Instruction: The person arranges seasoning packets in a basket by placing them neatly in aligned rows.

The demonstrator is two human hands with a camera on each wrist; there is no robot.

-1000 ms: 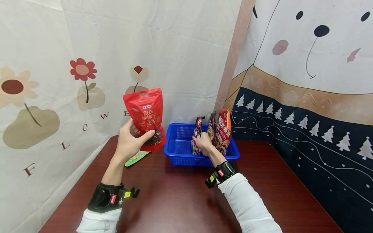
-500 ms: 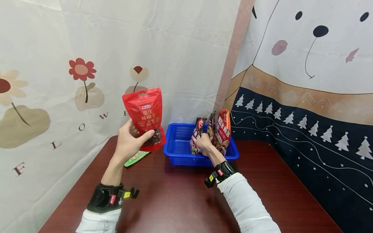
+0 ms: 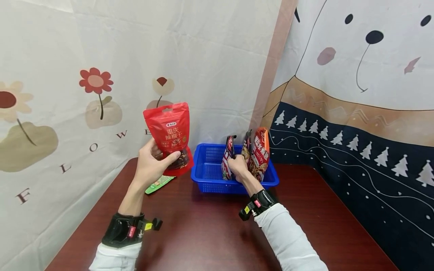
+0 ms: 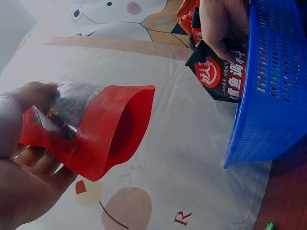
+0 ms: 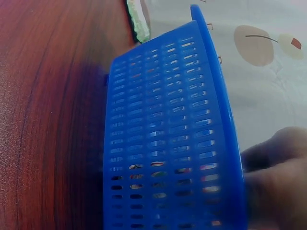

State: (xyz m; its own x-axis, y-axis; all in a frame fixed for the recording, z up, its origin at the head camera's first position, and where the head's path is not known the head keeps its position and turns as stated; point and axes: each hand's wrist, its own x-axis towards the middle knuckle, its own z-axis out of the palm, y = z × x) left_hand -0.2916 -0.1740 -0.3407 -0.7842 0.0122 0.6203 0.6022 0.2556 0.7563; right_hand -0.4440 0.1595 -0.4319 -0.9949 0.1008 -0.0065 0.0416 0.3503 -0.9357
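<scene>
My left hand [image 3: 149,165] holds a red stand-up pouch of dried chilli [image 3: 171,131] in the air, left of the blue basket [image 3: 217,187]. The thumb lies over the pouch's clear window, and the fingers are behind it. Seen from the left wrist, the pouch's folded bottom [image 4: 129,127] faces the basket. Inside the basket, my right hand [image 3: 238,166] pinches a black and red seasoning packet [image 3: 226,162] standing on edge. In the left wrist view the thumb lies against this packet [image 4: 216,76]. The basket's wall hides part of the hand in the right wrist view.
Two more packets, a dark one [image 3: 246,145] and a larger red and orange one [image 3: 259,154], stand at the basket's right side. A green packet [image 3: 159,184] lies on the dark red table [image 3: 203,233] below the pouch. Printed cloths [image 3: 217,67] hang behind.
The black packet's top tilts slightly left, then comes back more upright under the right hand. The left hand and the pouch stay where they were.
</scene>
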